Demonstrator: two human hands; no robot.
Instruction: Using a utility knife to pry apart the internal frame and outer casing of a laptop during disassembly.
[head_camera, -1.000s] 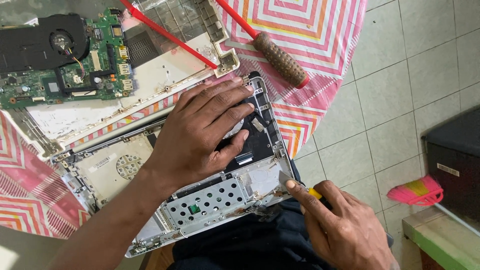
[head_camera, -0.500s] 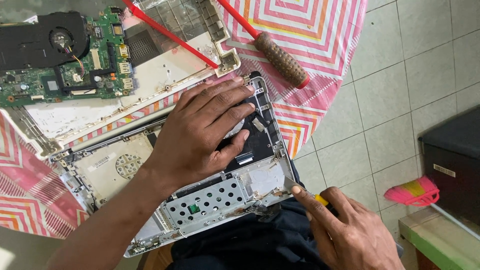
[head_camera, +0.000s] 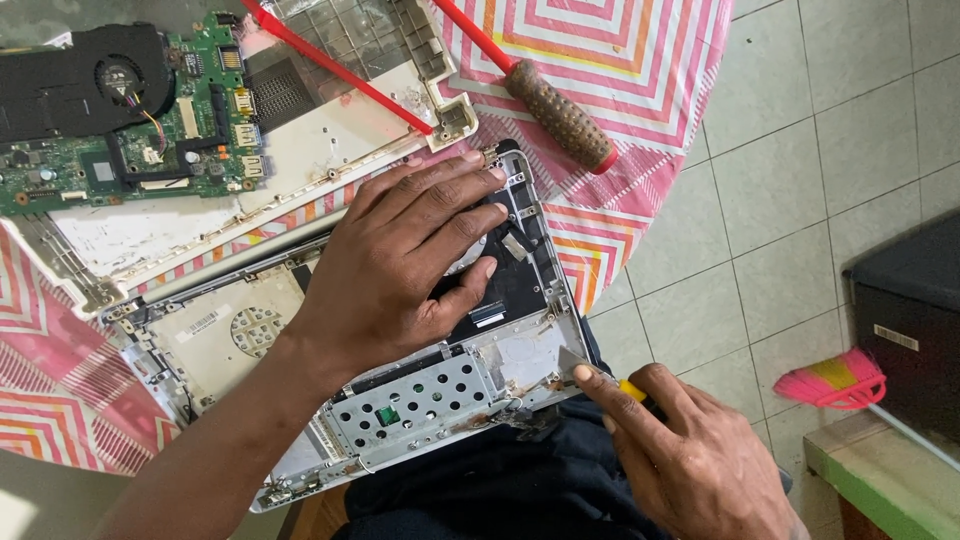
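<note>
An opened laptop base lies half on the round table and half over my lap, its metal bracket plate with round holes facing up. My left hand presses flat on the dark inner part of the base, fingers spread. My right hand grips a small yellow-handled screwdriver, whose tip touches the near right corner of the base.
A green motherboard with a black fan lies on a white laptop cover at the back left. A red-shafted screwdriver with a brown handle rests on the striped pink tablecloth. A black box and pink broom stand on the tiled floor.
My right hand has shifted slightly right and down along the base's near corner with the small screwdriver. My left hand stays pressed on the base.
</note>
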